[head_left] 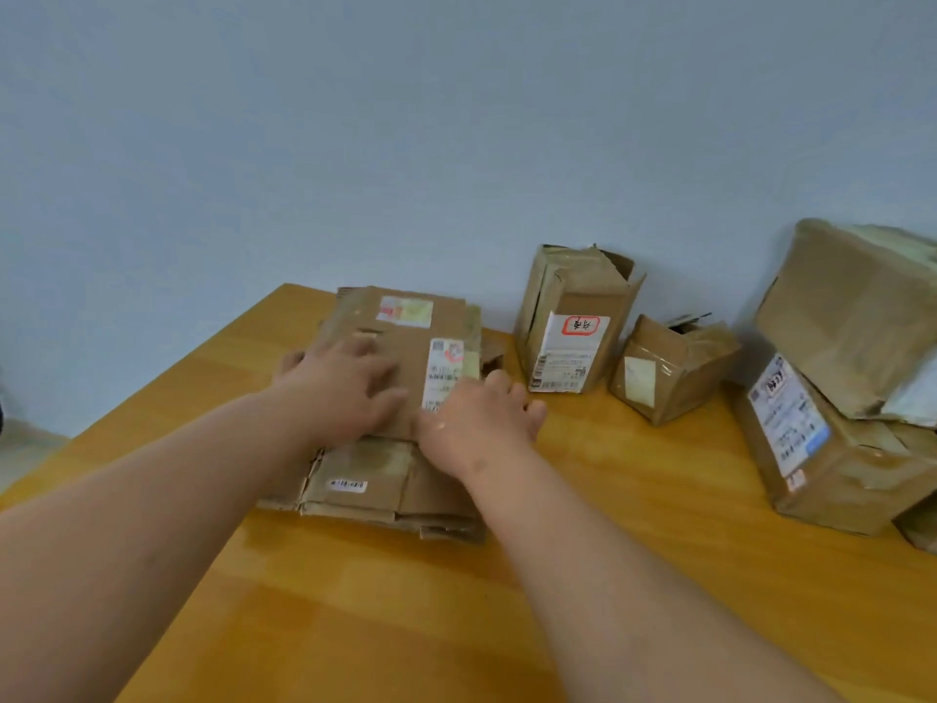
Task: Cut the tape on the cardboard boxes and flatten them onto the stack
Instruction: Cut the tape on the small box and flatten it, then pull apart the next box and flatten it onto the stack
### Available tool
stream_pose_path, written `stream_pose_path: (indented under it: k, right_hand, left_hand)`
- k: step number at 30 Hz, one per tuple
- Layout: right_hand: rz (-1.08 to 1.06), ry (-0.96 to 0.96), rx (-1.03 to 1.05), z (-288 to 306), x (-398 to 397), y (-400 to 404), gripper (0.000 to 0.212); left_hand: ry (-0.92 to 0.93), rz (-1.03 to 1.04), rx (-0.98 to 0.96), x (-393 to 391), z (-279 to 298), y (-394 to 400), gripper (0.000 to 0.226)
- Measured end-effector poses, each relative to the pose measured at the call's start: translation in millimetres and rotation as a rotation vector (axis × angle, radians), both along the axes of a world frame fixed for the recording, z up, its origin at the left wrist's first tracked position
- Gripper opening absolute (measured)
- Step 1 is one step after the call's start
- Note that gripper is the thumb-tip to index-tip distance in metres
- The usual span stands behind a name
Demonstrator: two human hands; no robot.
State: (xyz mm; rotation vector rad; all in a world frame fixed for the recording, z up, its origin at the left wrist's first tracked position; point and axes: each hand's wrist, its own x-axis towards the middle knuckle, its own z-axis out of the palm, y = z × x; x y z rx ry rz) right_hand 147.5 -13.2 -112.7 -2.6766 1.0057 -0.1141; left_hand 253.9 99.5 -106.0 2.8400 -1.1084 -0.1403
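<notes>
Both hands are lying flat with straight fingers on the flattened box (405,357) topping the stack (375,494), the left hand (345,388) blurring and the right hand (476,418) covering part of its label. Standing boxes (573,322) are waiting at right, the farthest cut off by the frame, on a wooden table (456,601) sitting against a pale blue wall (405,119).

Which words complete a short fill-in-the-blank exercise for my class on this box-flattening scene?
1. Both hands, the left hand and the right hand, press on the ____ cardboard on the stack.
2. The upright box with the red-marked label stands against the ____.
3. The table is made of ____.

Missing words: flattened; wall; wood
</notes>
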Motion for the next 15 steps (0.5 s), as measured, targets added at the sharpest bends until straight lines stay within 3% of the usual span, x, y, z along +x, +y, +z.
stream_pose_path:
  k: [2, 6, 11, 15]
  right_hand:
    - [0.066, 0.008, -0.096, -14, -1, -4, 0.072]
    - [0.203, -0.039, -0.135, -38, -2, -10, 0.057]
    - [0.24, -0.069, -0.081, -41, -9, -14, 0.057]
    - [0.137, -0.338, 0.018, -32, -38, -30, 0.037]
  left_hand:
    - [0.035, -0.018, 0.118, 5, -19, -6, 0.058]
    - [0.054, -0.003, 0.114, 10, -32, -11, 0.055]
    - [0.013, 0.068, 0.147, 0, -25, -16, 0.053]
    - [-0.171, 0.056, 0.136, -14, -9, -31, 0.037]
